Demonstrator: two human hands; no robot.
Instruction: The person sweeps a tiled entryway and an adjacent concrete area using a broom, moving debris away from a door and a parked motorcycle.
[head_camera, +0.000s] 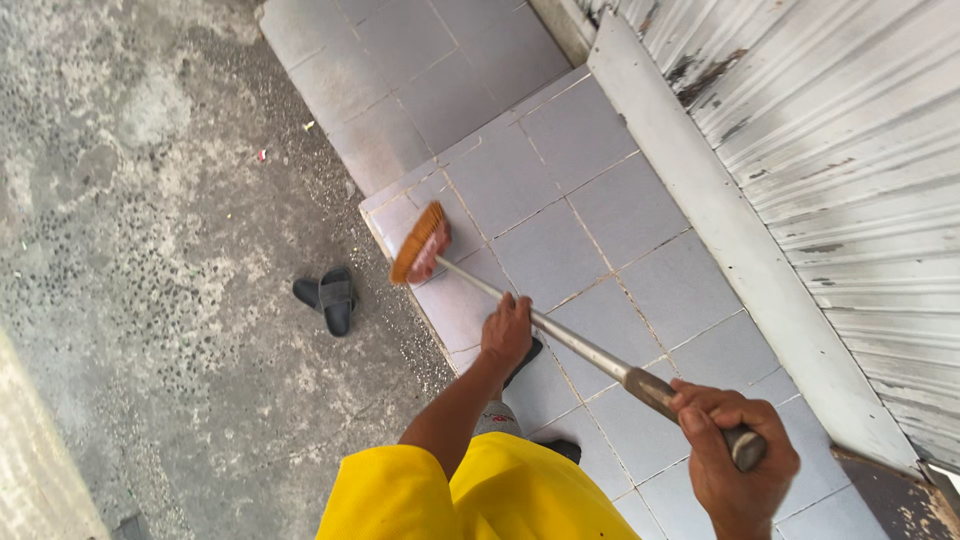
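A: Wide grey tiled floor (560, 200), shutter (850, 150) alongside; the tiles look mostly clean.

B: The broom (421, 243) has its bristles at the tile edge. Left hand (506, 332) clasps mid-handle, right hand (735, 462) grips the end. Litter specks remain on the concrete (150, 250), near the black sandals (328, 297).

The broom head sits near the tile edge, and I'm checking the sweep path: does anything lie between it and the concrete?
Nothing visible on the tiles blocks the broom head; it sits right at the tile edge. Just beyond, on the concrete, a pair of black slippers lies to its lower left. Both the left hand and the right hand grip the handle.
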